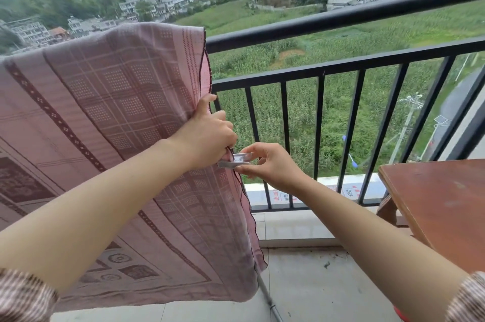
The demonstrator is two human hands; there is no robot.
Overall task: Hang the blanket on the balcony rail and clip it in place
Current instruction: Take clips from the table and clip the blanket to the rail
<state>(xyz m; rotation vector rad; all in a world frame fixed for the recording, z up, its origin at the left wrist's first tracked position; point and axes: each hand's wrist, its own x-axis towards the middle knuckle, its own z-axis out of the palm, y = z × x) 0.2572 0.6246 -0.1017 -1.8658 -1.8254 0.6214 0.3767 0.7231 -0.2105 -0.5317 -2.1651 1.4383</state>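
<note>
Where woven blanket [105,112] drapes rail [341,17], pale clip [240,160] — pinched

Pink blanket [110,117] with maroon checks and dotted bands; black rail [341,18]; reddish-brown table [443,198].

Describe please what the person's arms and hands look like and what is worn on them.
Both forearms are bare. A sleeve with thin brown and white stripes ends near each elbow: the left sleeve and the right sleeve. The left hand and the right hand show no glove, ring or watch.
</note>
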